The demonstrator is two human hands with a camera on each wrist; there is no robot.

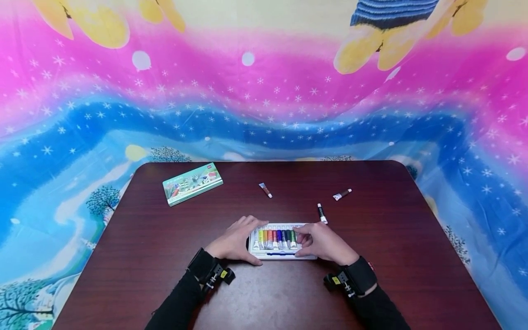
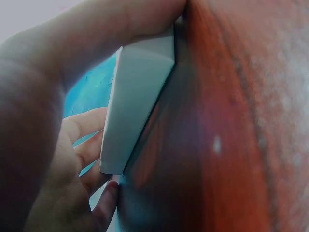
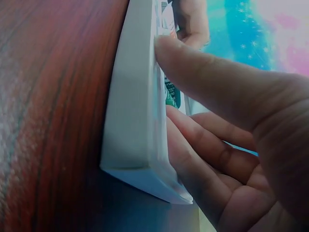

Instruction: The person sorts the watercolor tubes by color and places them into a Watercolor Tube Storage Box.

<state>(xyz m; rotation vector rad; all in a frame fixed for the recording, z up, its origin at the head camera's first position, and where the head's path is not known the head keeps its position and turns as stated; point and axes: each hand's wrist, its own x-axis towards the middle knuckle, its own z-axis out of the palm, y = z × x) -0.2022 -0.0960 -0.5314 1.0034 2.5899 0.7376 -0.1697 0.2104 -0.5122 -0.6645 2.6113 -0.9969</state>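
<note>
A shallow white rectangular tray (image 1: pixel 264 257) lies flat near the middle of the dark red-brown wooden table (image 1: pixel 156 256), well apart from its side edges. Inside, a row of small multicoloured paint tubes (image 1: pixel 274 239) stands above a slim blue rod (image 1: pixel 282 254). The left hand (image 1: pixel 236 241) is half spread round the tray's left end, gripping it — thumb at the near edge, fingers at the far. The right hand (image 1: pixel 323 241) bends over the right end, thumb at the near rim, fingers partly curled by the green tube; whether it pinches anything cannot be told. A small black-labelled tube (image 1: pixel 322 213) lies just beyond that hand — a brown-labelled tube (image 1: pixel 266 190) and a dark brown-labelled tube (image 1: pixel 342 195) lie farther back. A flat green printed box (image 1: pixel 192 184) sits near the far left corner.
</note>
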